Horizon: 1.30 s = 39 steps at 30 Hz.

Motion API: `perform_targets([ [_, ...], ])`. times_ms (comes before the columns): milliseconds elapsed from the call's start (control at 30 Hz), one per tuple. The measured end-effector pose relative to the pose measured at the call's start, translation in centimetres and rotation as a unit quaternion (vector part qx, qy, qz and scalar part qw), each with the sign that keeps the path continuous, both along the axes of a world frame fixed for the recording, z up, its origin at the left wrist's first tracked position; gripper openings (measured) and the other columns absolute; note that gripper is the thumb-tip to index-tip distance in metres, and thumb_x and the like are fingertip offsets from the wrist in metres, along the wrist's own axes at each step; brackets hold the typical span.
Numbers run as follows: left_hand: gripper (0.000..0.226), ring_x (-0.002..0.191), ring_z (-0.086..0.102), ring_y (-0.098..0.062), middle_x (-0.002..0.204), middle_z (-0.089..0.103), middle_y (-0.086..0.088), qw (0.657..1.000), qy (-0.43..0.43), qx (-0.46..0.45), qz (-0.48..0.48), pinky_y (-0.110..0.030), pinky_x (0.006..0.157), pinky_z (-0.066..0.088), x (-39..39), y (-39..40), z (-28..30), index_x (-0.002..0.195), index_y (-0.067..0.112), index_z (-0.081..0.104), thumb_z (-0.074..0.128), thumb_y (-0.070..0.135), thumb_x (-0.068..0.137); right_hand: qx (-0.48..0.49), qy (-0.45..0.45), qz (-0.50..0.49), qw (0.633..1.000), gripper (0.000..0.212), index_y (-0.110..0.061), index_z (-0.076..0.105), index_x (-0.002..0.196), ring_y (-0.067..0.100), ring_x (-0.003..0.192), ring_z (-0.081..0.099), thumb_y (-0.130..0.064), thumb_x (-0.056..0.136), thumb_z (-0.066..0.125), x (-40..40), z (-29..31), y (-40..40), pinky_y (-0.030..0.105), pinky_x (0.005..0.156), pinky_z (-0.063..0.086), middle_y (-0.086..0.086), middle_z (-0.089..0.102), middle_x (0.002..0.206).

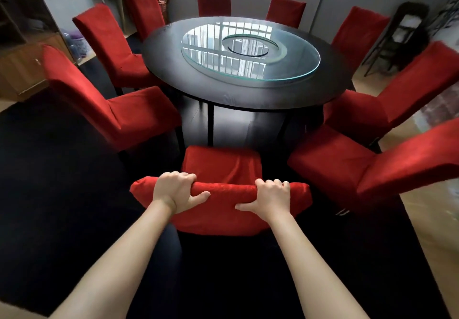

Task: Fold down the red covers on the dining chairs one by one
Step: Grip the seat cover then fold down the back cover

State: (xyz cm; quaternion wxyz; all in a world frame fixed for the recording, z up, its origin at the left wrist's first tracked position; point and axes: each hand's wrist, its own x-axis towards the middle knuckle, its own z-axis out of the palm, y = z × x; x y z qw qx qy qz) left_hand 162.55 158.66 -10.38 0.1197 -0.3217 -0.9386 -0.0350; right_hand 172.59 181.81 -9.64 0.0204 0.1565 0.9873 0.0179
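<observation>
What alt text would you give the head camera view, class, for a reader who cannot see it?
A person's left hand and right hand grip the red-covered top of the nearest chair. Beyond it, more red-covered chairs ring a round black table with a glass turntable.

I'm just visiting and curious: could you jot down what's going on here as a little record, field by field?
setting: dining room, round dark table with a glass turntable
chairs: ten in view round the table, all in red covers
nearest chair: its red cover is bunched along the top of the backrest
left hand: grips the cover's top edge, thumb on the near side
right hand: grips the same edge further right
stage: cover held at the top, not yet folded down
</observation>
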Motion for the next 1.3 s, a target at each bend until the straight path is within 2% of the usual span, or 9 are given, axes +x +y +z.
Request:
perform_targets([
  [100,0.069,0.06,0.063,-0.026,0.063,0.065,-0.001,1.0,-0.003,0.016,-0.015,-0.029,0.056,0.032,0.3,-0.3,0.0,0.063,0.014,0.059,0.028,0.075,0.07,0.001,-0.007,-0.014,1.0,0.082,-0.021,0.06,0.098,0.021,0.098,0.059,-0.091,0.055,0.054,0.5,0.3,-0.6,0.037,0.091,0.037,-0.002,0.067,0.098],
  [200,0.068,0.059,0.062,-0.025,0.062,0.063,0.0,0.999,-0.01,0.024,-0.031,-0.029,0.056,0.038,0.2,-1.0,-0.1,0.063,0.015,0.058,0.029,0.076,0.07,-0.002,-0.008,-0.034,0.999,0.082,-0.022,0.06,0.099,0.021,0.099,0.059,-0.091,0.055,0.053,1.4,0.3,-1.6,0.037,0.093,0.037,-0.003,0.067,0.098],
  [600,0.075,0.067,0.065,-0.024,0.07,0.065,0.001,0.999,-0.002,0.009,-0.05,-0.031,0.062,0.043,-0.3,-1.9,-0.2,0.072,0.016,0.065,0.023,0.079,0.069,-0.019,-0.016,-0.043,0.999,0.087,-0.022,0.061,0.105,0.023,0.105,0.057,-0.092,0.054,0.053,2.3,-0.1,-2.7,0.045,0.099,0.034,0.0,0.068,0.103],
  [933,0.079,0.072,0.065,-0.026,0.074,0.067,0.0,0.998,-0.007,-0.008,-0.057,-0.033,0.064,0.044,-3.6,-2.5,-0.2,0.077,0.015,0.066,0.022,0.079,0.067,-0.036,-0.018,-0.066,0.997,0.089,-0.023,0.062,0.106,0.025,0.108,0.056,-0.091,0.051,0.056,-0.5,-0.3,-3.9,0.047,0.102,0.032,0.0,0.067,0.105],
  [1300,0.08,0.076,0.066,-0.024,0.078,0.067,0.002,0.996,-0.001,-0.015,-0.09,-0.031,0.065,0.04,-10.5,-2.3,0.1,0.078,0.018,0.064,0.016,0.08,0.065,-0.038,-0.028,-0.118,0.992,0.089,-0.024,0.06,0.108,0.023,0.11,0.055,-0.092,0.051,0.055,-6.2,0.5,-4.9,0.044,0.103,0.031,-0.001,0.067,0.105],
])
